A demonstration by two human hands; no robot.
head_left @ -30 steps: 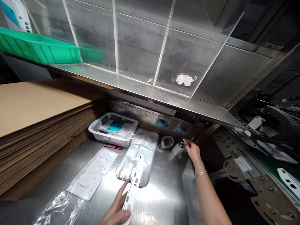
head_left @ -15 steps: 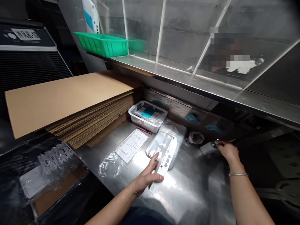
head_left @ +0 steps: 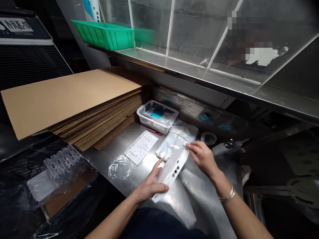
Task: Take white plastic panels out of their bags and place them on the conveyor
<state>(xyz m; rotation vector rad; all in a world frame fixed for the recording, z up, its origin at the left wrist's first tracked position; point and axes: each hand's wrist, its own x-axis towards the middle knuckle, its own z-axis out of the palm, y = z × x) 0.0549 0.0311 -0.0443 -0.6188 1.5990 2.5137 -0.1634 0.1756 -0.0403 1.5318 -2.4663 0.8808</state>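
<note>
My left hand (head_left: 154, 186) is closed around the lower end of a long white plastic housing (head_left: 171, 169) with a row of square port cutouts along its edge. My right hand (head_left: 203, 157) pinches a small white wad (head_left: 185, 144) at the housing's upper end; the wad is mostly hidden by the fingers. Under and beyond the housing lies a stack of clear plastic bags (head_left: 171, 141) tied with string. To the right of my right hand stands a white bottle (head_left: 220, 148) with a round metal top.
A printed white sheet (head_left: 141, 147) and crumpled clear film (head_left: 121, 167) lie at left on the metal table. Behind are a white basket (head_left: 154, 124) and red pens (head_left: 153, 131). Stacked cardboard (head_left: 74, 99), a green tray (head_left: 104, 36) and bagged white parts (head_left: 59, 166) surround the workspace.
My right hand has moved left from the bottle's top to the upper end of the housing. The housing has turned in my left hand, showing more of its broad face.
</note>
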